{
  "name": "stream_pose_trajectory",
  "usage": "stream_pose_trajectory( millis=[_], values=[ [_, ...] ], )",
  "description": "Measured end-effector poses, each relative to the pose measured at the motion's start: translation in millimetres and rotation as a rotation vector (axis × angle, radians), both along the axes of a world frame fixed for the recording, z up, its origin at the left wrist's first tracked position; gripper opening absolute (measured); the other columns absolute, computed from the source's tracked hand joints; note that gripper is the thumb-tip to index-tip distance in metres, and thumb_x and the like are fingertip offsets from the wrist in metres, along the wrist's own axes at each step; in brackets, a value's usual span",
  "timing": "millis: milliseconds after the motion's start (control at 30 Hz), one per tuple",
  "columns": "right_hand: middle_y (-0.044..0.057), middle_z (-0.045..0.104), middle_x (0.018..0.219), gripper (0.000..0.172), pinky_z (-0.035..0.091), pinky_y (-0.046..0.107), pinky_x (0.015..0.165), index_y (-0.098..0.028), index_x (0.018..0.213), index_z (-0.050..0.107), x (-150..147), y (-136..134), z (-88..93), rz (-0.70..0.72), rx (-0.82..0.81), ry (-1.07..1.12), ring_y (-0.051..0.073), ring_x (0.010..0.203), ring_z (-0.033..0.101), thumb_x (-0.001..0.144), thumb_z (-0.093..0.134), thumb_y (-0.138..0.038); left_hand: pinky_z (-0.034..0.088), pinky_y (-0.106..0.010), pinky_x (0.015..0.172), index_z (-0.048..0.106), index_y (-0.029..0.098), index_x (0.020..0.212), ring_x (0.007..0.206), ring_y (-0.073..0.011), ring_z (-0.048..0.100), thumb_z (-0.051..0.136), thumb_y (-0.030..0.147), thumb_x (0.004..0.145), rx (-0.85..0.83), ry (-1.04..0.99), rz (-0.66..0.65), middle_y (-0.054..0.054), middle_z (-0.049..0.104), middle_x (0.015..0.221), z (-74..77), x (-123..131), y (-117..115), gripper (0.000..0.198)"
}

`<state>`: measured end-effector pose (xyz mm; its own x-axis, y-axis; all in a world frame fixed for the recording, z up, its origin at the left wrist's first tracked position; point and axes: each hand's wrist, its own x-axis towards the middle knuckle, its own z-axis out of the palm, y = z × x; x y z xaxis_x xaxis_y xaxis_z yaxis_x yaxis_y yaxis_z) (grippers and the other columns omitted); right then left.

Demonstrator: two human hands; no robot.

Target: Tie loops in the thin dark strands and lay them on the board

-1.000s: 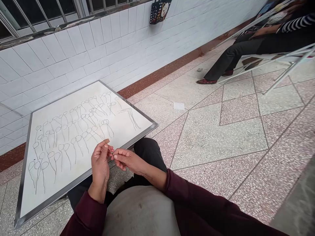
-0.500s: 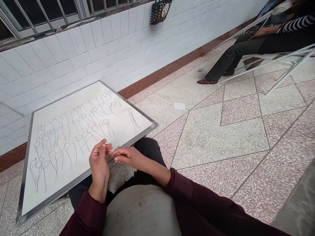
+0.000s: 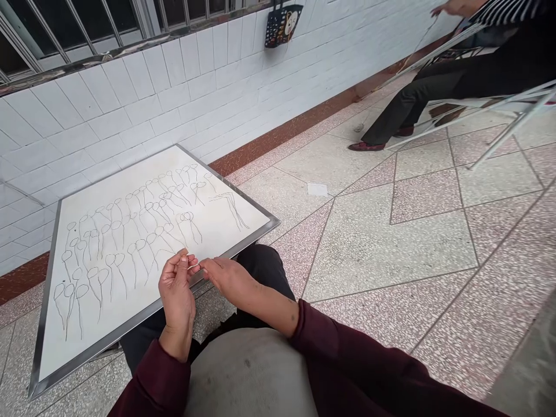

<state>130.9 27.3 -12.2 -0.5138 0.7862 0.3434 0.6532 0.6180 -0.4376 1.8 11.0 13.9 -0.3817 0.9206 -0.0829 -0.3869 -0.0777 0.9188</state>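
Note:
My left hand [image 3: 177,286] is raised over the near edge of a white board [image 3: 108,174], its thumb and fingers pinched. A small tan bit [image 3: 185,251] shows at its fingertips, too small to name. My right hand [image 3: 228,279] is beside it, fingers bent together and their tips almost meeting the left fingers. A thin pale strand [image 3: 194,266] seems to run between the two hands. What the right fingertips grip is hidden. Several thin dark looped strands [image 3: 115,260] lie in rows on the board, each a ring with trailing ends.
The board has a grey metal frame [image 3: 130,324] and lies over my knees [image 3: 264,260]. Beyond it are a white tiled wall [image 3: 174,87] and a hanging dark bag [image 3: 282,26]. Another person [image 3: 412,98] sits at right by a white metal frame [image 3: 490,156]. A white paper [image 3: 317,189] lies on the floor.
My right hand has turned over, its back now upward, and its fingers have closed near the left fingertips. My left hand has barely moved. The other person's hand has risen.

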Motion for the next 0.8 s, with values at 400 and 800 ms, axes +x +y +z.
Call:
stream_pose_trajectory(
  millis=[400, 800],
  values=[
    [0.005, 0.062, 0.072, 0.015, 0.037, 0.031, 0.07, -0.015, 0.097, 0.06, 2.5, 0.9, 5.4, -0.036, 0.074, -0.12, 0.02, 0.072, 0.056, 0.096, 0.045, -0.015, 0.053, -0.026, 0.068, 0.07, 0.016, 0.092, 0.079, -0.0133, 0.063, 0.073, 0.036, 0.077, -0.024, 0.074, 0.028, -0.006, 0.068, 0.093, 0.2, 1.8, -3.3, 0.025],
    [0.008, 0.066, 0.081, 0.02, 0.039, 0.029, 0.069, -0.015, 0.107, 0.06, -1.2, -0.5, 2.4, -0.023, -0.024, 0.053, 0.019, 0.073, 0.059, 0.099, 0.042, -0.017, 0.053, -0.027, 0.071, 0.069, 0.017, 0.095, 0.077, -0.0131, 0.064, 0.072, 0.036, 0.077, -0.03, 0.055, 0.023, -0.004, 0.068, 0.085, 0.5, 2.2, -4.0, 0.027]
  ],
)
